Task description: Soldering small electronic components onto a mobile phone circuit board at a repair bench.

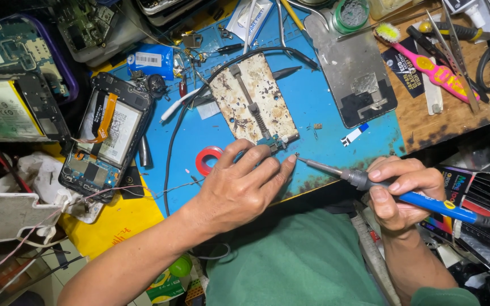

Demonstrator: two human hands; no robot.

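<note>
Soldering iron (415, 198), blue-handled with a grey collar and thin metal tip, sits gripped in the right hand (398, 192), fingers closed around it; its tip points at a small green circuit board (282, 141) at the near edge of the blue mat (324, 102). One left hand (239, 187) lies spread flat on the mat, fingertips pressing beside that board, which is clamped at the end of a stained, rusty holder plate (253, 96). A red tape ring (208, 160) lies just beside the left hand. One blue rectangular packet with a white label (150, 59) rests at the mat's far left corner. One opened phone (106, 139) lies left, one pink toothbrush (426, 62) right.
</note>
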